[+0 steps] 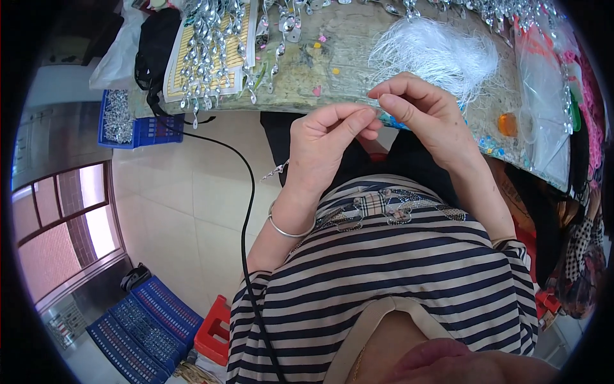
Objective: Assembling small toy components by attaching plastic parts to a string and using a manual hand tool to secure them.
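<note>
My left hand (332, 134) is closed in front of the table's near edge, thumb and forefinger pressed together. Something very small seems to sit at its fingertips, too fine to make out. From behind that wrist pokes a short strand of clear, shiny beads (275, 171); its other end is hidden. My right hand (425, 118) faces it a little to the right, thumb and forefinger pinched around what looks like a fine thread (377, 99). A loose heap of white threads (441, 54) lies on the table just beyond the right hand.
Bead strands (214, 51) drape over a mat at the table's left. An orange jar-like piece (507, 125) and clear plastic bags (543, 109) lie at right. A blue basket of beads (118, 118) stands left; a black cable (251, 192) hangs alongside my left arm.
</note>
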The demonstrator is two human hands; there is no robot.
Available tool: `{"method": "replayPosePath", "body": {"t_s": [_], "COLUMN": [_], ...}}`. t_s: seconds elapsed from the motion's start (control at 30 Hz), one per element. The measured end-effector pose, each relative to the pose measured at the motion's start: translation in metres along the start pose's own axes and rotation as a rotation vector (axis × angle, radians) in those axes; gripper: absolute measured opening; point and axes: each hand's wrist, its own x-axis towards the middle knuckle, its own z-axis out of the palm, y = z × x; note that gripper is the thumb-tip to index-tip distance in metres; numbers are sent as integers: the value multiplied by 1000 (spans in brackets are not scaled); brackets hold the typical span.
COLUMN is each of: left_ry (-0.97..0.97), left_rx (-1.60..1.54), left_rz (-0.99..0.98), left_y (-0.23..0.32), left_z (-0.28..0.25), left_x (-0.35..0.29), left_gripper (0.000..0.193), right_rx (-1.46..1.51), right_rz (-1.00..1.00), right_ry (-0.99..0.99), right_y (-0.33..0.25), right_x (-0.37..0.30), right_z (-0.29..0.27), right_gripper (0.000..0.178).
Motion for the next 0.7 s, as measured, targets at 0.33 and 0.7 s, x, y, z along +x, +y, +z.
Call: {"method": "replayPosePath", "body": {"t_s": [0.33,0.7], "left_ry": [-60,-133], "left_rx": [25,44], "left_rz": [-45,-101], "left_y": [1,3], "left_z": [2,0], "left_x": [-3,-2], "left_gripper": [14,14], "right_rx": [64,63], "right_rz": [-3,-8], "right_ry": [-8,-66], "right_y": [1,-1], "right_x": [4,6], "right_z": [-4,-7], "right_gripper": [9,8]}}
